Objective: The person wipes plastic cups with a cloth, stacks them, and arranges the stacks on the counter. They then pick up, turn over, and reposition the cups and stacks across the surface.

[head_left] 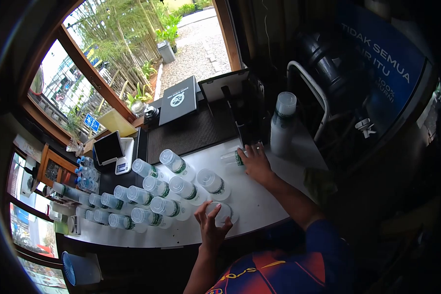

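Observation:
My left hand curls its fingers round the upper part of a clear plastic cup at the counter's near edge. Farther forward and to the right, my right hand grips another clear plastic cup with a green label; part of it is hidden under the fingers. Left of my left hand, several translucent cups with green printed bands stand in rows, the nearest cup close by. A tall stack of cups rises beyond my right hand.
The white counter carries a dark ribbed mat, a black box with a round logo, and a tablet stand. Water bottles stand at the left. A metal rail is at the right; a light-blue bin sits below.

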Demonstrator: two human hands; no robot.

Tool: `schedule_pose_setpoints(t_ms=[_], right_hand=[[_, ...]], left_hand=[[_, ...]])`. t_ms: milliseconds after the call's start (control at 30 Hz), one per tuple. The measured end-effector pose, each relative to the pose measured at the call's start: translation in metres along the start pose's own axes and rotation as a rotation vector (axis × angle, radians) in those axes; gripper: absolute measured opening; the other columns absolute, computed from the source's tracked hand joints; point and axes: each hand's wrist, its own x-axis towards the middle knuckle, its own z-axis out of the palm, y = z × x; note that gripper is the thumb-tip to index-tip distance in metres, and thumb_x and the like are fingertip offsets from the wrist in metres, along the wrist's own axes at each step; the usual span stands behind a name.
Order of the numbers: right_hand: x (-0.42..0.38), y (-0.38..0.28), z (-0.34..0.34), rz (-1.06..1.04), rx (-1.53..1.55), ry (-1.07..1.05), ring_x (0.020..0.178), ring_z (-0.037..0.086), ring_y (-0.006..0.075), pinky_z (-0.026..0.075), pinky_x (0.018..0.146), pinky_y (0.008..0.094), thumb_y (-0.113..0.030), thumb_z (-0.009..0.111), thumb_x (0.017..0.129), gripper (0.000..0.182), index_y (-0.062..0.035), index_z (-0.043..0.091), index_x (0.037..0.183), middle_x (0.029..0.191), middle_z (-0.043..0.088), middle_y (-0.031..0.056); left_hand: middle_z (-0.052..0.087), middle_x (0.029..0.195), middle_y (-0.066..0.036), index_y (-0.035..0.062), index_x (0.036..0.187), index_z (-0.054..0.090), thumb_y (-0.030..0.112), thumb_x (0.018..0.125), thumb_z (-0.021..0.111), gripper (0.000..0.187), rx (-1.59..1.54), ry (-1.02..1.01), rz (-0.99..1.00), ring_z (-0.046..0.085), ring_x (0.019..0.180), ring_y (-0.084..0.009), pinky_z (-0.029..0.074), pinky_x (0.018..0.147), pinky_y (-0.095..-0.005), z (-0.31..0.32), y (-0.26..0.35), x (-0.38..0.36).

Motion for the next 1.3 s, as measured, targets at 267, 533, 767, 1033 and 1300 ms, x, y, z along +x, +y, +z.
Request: schedule_pose_setpoints(t_ms=[267, 533, 767, 1033, 1300], right_hand=[[-0.037, 0.011, -0.069, 0.432, 1.468, -0.149, 0.127, 0.058, 0.0301, 0.042, 0.112, 0.0431, -0.047, 0.08, 0.083, 0.083, -0.0025, 0.046, 0.144, 0.133, 0.061, 0.0168], [-0.096, -0.028, -0.12, 0.244, 1.775, -0.187, 0.138, 0.046, 0.0273, 0.033, 0.117, 0.0392, -0.054, 0.081, 0.081, 0.091, -0.0001, 0.041, 0.143, 0.139, 0.053, 0.0169], [-0.125, -0.061, -0.124, 0.071, 1.934, -0.434, 0.135, 0.048, 0.0247, 0.035, 0.115, 0.0395, -0.043, 0.085, 0.083, 0.089, -0.0017, 0.04, 0.148, 0.139, 0.054, 0.0142], [-0.132, -0.077, -0.098, -0.023, 1.982, -0.655, 0.134, 0.049, 0.0224, 0.035, 0.116, 0.0392, -0.031, 0.082, 0.085, 0.086, -0.003, 0.036, 0.152, 0.14, 0.052, 0.0115], [-0.136, -0.095, -0.086, -0.12, 2.012, -0.808, 0.136, 0.048, 0.0236, 0.036, 0.115, 0.0401, -0.03, 0.084, 0.083, 0.09, -0.0035, 0.033, 0.152, 0.141, 0.052, 0.0127]], left_hand=[[0.046, 0.139, -0.022, 0.0142, 0.131, 0.053, 0.005, 0.066, 0.077, 0.071, 0.066, 0.145, -0.082, 0.042, 0.127, -0.0404, 0.033, 0.108, -0.0547, -0.013, -0.024, -0.016], [0.036, 0.145, -0.024, 0.0114, 0.137, 0.045, 0.009, 0.075, 0.073, 0.069, 0.04, 0.207, -0.073, 0.036, 0.131, -0.0435, 0.031, 0.109, -0.0576, -0.015, -0.039, 0.003], [0.049, 0.141, -0.021, 0.0078, 0.145, 0.039, 0.049, 0.089, 0.076, 0.078, -0.545, 0.221, 0.007, 0.05, 0.129, -0.0308, 0.045, 0.099, -0.0412, -0.033, 0.023, 0.038], [0.063, 0.128, -0.019, 0.0043, 0.126, 0.061, 0.013, 0.084, 0.073, 0.044, -0.731, 0.015, -0.264, 0.064, 0.117, -0.0312, 0.049, 0.102, -0.0402, -0.039, 0.029, 0.028], [0.06, 0.127, -0.02, 0.0044, 0.119, 0.066, 0.025, 0.096, 0.067, 0.032, -0.381, -0.083, -0.215, 0.061, 0.112, -0.0349, 0.049, 0.096, -0.043, -0.048, 0.022, 0.014]])
